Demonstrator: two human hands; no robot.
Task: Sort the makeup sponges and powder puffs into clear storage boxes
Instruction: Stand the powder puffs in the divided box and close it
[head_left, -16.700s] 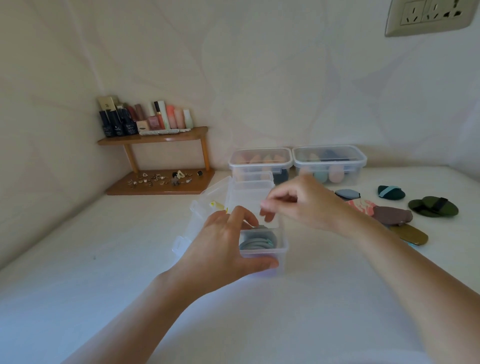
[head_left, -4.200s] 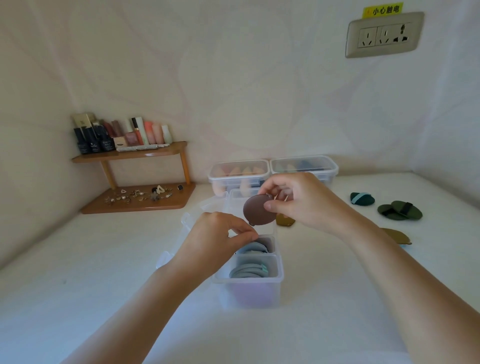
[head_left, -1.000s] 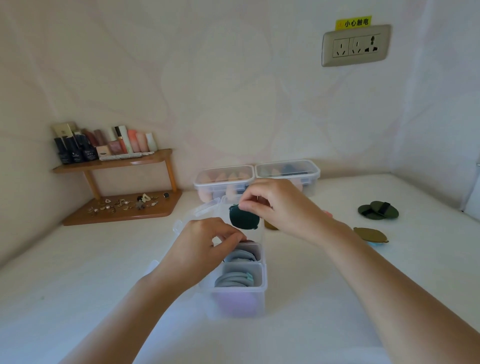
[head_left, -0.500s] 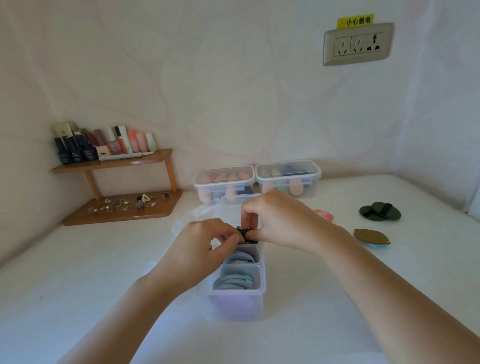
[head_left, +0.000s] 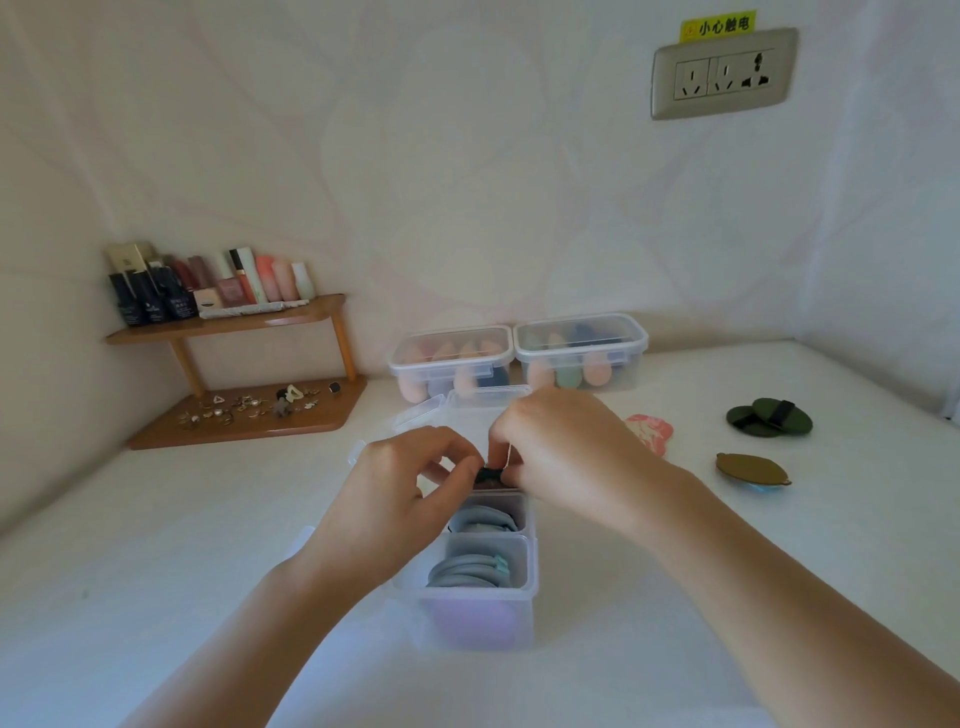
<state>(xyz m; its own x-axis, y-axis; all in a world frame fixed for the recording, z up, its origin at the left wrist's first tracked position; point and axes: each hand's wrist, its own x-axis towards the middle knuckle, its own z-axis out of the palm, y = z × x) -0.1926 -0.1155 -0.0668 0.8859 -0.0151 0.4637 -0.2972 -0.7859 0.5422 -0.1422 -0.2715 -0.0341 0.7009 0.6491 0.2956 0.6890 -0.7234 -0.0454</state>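
Observation:
A clear divided storage box (head_left: 530, 582) stands open in front of me, with grey-blue powder puffs (head_left: 467, 571) stacked in its near and middle compartments. Both hands meet over the far compartment. My left hand (head_left: 400, 499) and my right hand (head_left: 561, 457) pinch a dark green puff (head_left: 488, 474) between their fingertips at the compartment's top; most of it is hidden. Loose puffs lie on the right: a pink patterned puff (head_left: 649, 431), an olive puff (head_left: 750, 467) and two dark green puffs (head_left: 769, 418).
Two closed clear boxes (head_left: 452, 358) (head_left: 582, 348) of teardrop sponges stand against the back wall. A wooden corner shelf (head_left: 234, 322) with cosmetics and small jewellery sits at the back left. The box's lid (head_left: 415, 415) lies open to the left. A wall socket (head_left: 722, 73) is above.
Within the last second the dark green puff went from held above the box down into the far compartment, with both hands closing on it. Earlier a brown puff was handled the same way.

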